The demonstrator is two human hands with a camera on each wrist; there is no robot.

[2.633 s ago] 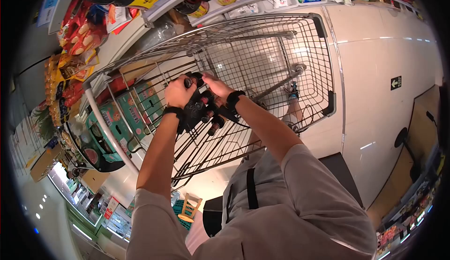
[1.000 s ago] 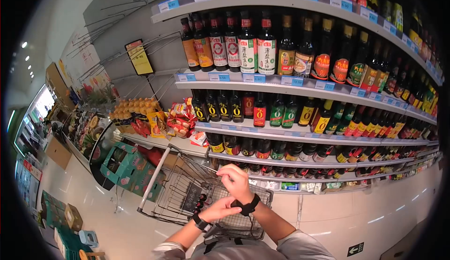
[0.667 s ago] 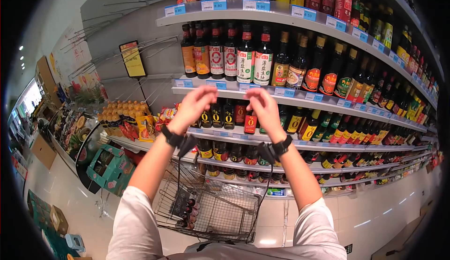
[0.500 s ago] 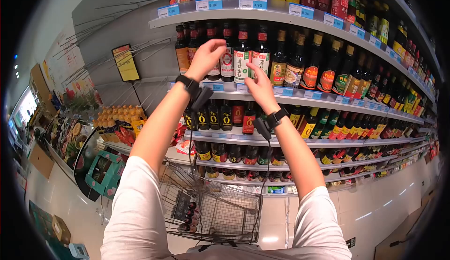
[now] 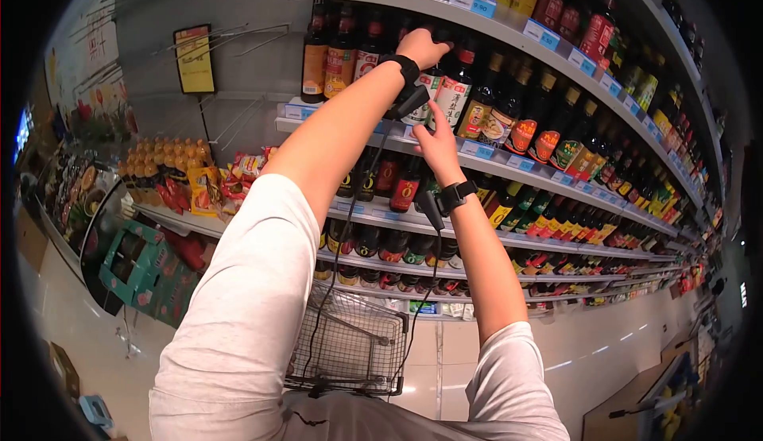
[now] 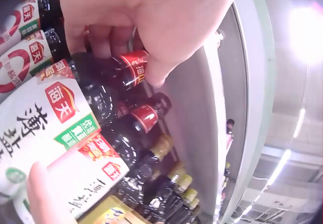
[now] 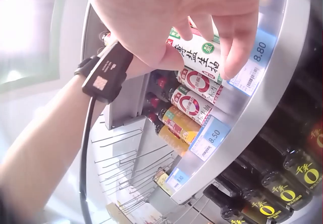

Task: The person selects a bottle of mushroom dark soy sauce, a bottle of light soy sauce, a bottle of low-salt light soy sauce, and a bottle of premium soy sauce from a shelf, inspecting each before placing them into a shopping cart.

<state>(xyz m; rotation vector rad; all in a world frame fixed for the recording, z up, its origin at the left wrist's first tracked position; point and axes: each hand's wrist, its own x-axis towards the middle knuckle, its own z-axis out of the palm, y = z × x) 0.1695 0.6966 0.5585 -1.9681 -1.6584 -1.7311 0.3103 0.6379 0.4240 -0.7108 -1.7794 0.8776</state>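
Observation:
My left hand (image 5: pixel 424 48) reaches up to the shelf and grips the neck of a dark soy sauce bottle (image 6: pixel 55 105) with a white label. In the left wrist view, its thumb and fingers lie on either side of the red-banded neck. A matching soy sauce bottle (image 5: pixel 451 99) stands just to the right. Lower down, my right hand (image 5: pixel 439 148) is held with loosely bent fingers in front of the white labels. In the right wrist view, a white label (image 6: pixel 91 171) of that second bottle is partly covered by a finger in the left wrist view.
Rows of sauce bottles (image 5: pixel 528 123) fill the shelves to the right. Price tags (image 5: pixel 477 150) line the shelf edge. A wire shopping cart (image 5: pixel 358 338) stands below. Metal hooks (image 5: pixel 254 44) jut from the panel at left, above snack bags (image 5: pixel 238 172).
Both hands rise from over the cart to the bottle shelf. The left hand reaches farther in and takes hold of a bottle neck. The right hand comes closer to the white labels.

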